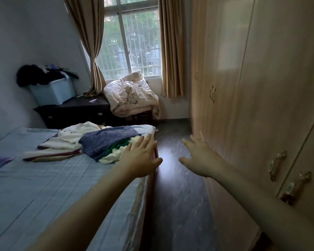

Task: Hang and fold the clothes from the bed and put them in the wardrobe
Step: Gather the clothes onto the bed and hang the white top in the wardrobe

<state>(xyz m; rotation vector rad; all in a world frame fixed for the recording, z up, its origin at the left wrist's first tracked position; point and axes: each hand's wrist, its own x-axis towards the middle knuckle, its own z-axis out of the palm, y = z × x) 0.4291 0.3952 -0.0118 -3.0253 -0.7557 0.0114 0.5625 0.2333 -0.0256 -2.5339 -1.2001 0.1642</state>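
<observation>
A heap of clothes lies on the far right part of the bed: a blue patterned piece on top, white and green pieces under it, cream pieces behind. My left hand is stretched out flat over the bed's right edge, fingers apart, just short of the heap and holding nothing. My right hand hangs open over the floor, close to the wardrobe. The wardrobe's beige doors are shut, with brass handles.
A dark narrow floor strip runs between bed and wardrobe. At the far end stand a dark dresser, a blue bin piled with dark clothes, a rumpled white duvet and a curtained window.
</observation>
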